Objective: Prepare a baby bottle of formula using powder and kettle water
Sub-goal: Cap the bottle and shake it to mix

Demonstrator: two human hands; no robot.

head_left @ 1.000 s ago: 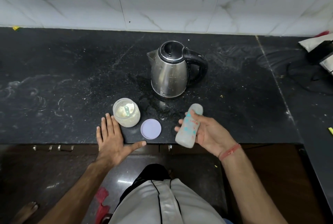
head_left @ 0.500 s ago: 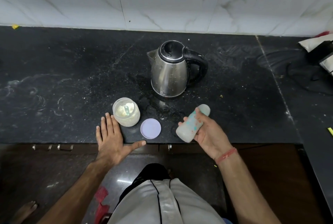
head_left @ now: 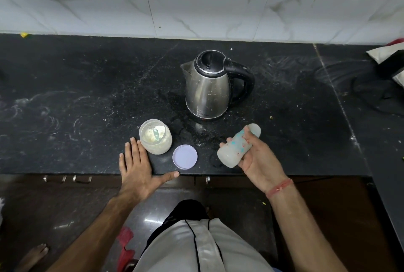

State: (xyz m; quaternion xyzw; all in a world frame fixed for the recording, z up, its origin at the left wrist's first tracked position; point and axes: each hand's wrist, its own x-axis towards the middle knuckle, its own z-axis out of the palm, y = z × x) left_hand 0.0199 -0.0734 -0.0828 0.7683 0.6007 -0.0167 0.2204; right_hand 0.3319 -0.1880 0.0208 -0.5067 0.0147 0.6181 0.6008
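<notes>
Since a second ago only the baby bottle (head_left: 238, 145) has moved. The right hand (head_left: 258, 162) first held it nearly upright, and now it lies tilted, its capped top pointing up and to the right, toward the back of the black stone counter (head_left: 87, 88), and its base low and to the left. This swing, with the cap on and a cloudy white inside, suggests the person is shaking the bottle to mix the formula, so the task looks close to done. The left hand (head_left: 136, 169) has stayed in place.

From left to right: the left hand lies flat and open at the counter's front edge, fingers spread, holding nothing, its fingertips just beside a clear powder jar (head_left: 155, 137). The jar stands open and upright, holding pale cream formula powder about halfway up, with a light green scoop (head_left: 156, 135) standing in it. Just right of the jar its pale lilac lid (head_left: 185, 157) lies flat on the counter. Behind these, further back, a steel electric kettle (head_left: 207, 90) stands with its black lid shut and its handle to the right; how much water it holds cannot be seen. To the right, the right hand is closed around the bottle's body, holding it in the air above the counter's front edge.
</notes>
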